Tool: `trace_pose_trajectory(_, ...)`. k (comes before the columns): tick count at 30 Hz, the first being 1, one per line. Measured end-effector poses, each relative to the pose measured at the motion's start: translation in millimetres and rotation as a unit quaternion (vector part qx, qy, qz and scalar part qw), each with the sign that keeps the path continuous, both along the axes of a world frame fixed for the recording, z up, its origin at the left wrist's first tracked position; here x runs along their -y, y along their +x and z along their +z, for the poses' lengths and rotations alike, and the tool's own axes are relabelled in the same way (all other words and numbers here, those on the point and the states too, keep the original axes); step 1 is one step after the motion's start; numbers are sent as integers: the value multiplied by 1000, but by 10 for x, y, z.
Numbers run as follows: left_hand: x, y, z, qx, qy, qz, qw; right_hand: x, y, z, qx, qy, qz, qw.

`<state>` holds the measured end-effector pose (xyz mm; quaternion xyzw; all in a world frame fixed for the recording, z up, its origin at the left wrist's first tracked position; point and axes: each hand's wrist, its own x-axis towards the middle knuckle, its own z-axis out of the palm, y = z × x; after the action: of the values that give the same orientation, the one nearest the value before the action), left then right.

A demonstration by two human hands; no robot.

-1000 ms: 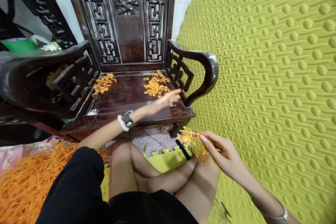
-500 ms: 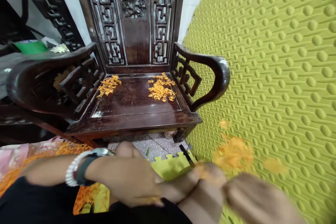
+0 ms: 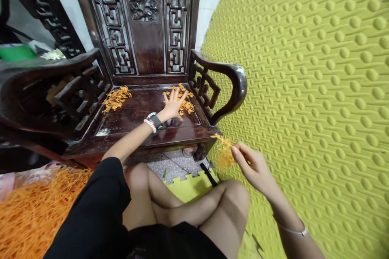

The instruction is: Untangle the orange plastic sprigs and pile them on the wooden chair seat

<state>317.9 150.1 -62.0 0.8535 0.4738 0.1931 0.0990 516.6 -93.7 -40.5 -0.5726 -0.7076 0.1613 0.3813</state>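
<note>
Left hand [image 3: 173, 105] at loose pile of spindly orange pieces [image 3: 187, 107]

Fingers spread, contact unclear; pile on dark, glossy wooden chair seat [image 3: 139, 109]. Right hand [image 3: 253, 166] pinches blurred, stringy orange cluster [image 3: 225, 153]. Likely gathering; pickup calls for closing left fingers.

Two piles on an armchair [image 3: 133, 117]
The left pile [image 3: 117, 98] sits by the left armrest [image 3: 86, 58], the right pile [image 3: 187, 107] by the right armrest [image 3: 240, 85], partly beneath the left hand [image 3: 172, 107]; a strand heap [image 3: 39, 210] lies left of the legs [image 3: 197, 207].
</note>
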Motion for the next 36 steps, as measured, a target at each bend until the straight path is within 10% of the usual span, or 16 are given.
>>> trace_pose_trajectory(5, 754, 47, 72, 337, -150, -218, 903, -124, -60, 29, -232, -158, 70, 957)
trace_pose_trajectory(10, 1551, -104, 17, 345, -305, -330, 824, -251, -337, 97, -478, -153, 125, 856)
trace_pose_trajectory(15, 1723, -219, -41, 279, -250, -306, 875, -340, -558, 32, -476, -104, 121, 865)
trace_pose_trajectory(27, 1818, -712, 3, 240, -162, -166, 943, -33, -554, -45, -232, -327, 200, 894)
trace_pose_trajectory(36, 1862, -847, 5, 275, -183, -162, 930, 68, -486, -8, -259, -282, 187, 905)
